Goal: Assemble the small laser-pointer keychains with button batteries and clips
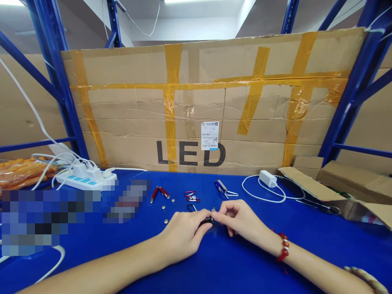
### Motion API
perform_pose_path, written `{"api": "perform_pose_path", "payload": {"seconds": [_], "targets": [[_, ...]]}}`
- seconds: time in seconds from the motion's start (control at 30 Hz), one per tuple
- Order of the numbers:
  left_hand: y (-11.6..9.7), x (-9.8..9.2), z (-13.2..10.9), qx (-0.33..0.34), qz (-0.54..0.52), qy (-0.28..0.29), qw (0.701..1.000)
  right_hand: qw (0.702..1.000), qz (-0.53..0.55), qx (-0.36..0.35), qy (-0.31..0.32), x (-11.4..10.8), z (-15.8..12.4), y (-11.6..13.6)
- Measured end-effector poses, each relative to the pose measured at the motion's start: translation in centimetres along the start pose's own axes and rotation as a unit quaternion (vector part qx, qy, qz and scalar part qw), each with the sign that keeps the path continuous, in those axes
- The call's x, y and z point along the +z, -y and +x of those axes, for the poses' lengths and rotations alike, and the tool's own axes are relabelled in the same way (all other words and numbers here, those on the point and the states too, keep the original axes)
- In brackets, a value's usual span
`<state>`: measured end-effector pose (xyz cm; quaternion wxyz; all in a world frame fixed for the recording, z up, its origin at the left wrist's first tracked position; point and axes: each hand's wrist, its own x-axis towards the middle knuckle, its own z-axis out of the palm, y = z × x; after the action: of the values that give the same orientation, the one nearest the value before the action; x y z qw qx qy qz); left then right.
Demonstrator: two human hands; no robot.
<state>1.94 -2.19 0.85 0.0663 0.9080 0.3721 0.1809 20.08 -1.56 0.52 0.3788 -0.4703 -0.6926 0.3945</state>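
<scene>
My left hand [187,233] is closed in a pinch around a small black tube [206,221], which looks like a mini flashlight body and is partly hidden by the fingers. At the tube's right end, my right hand [240,218] pinches a small silvery metal piece [213,210], too small to make out fully. The fingertips of both hands almost meet. Just behind my left fingers lies a black carabiner clip [191,207]. Farther back are red carabiner clips [192,199] and a blue tube with a silver one and a clip [221,188].
Two red tubes [155,194] and several coin cells [166,221] lie left of centre on the blue table [232,265]. A white power strip [87,179] stands at left, a white charger [268,179] with its cable at right. An opened cardboard box [349,183] sits far right; cardboard [134,118] walls the back.
</scene>
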Motion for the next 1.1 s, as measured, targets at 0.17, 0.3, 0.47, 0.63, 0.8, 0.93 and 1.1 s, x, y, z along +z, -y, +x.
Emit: {"api": "perform_pose_path", "payload": {"seconds": [0.17,0.3,0.47,0.63,0.8,0.93,1.1], "targets": [[-0.03,0.0,0.03,-0.002,0.001,0.004,1.0,1.0,-0.005,0.002,-0.001,-0.03,-0.01,-0.1],[-0.06,-0.02,0.01,0.002,0.0,0.002,1.0,1.0,-0.006,0.004,-0.001,-0.04,-0.07,-0.03],[0.01,-0.05,-0.02,0.003,0.002,0.0,1.0,1.0,0.003,-0.001,0.008,-0.05,-0.11,-0.12],[0.11,0.01,-0.05,0.005,0.0,0.0,1.0,1.0,0.003,-0.004,0.006,0.0,-0.11,-0.19],[0.09,0.09,-0.01,0.008,0.0,0.0,1.0,1.0,0.001,0.0,0.009,0.0,-0.06,-0.14],[0.06,0.07,0.02,0.008,0.002,0.002,1.0,1.0,0.0,0.0,0.011,-0.03,-0.05,-0.14],[0.06,0.06,0.06,0.012,0.007,0.001,1.0,1.0,-0.007,0.002,0.013,-0.11,-0.15,0.0]]}}
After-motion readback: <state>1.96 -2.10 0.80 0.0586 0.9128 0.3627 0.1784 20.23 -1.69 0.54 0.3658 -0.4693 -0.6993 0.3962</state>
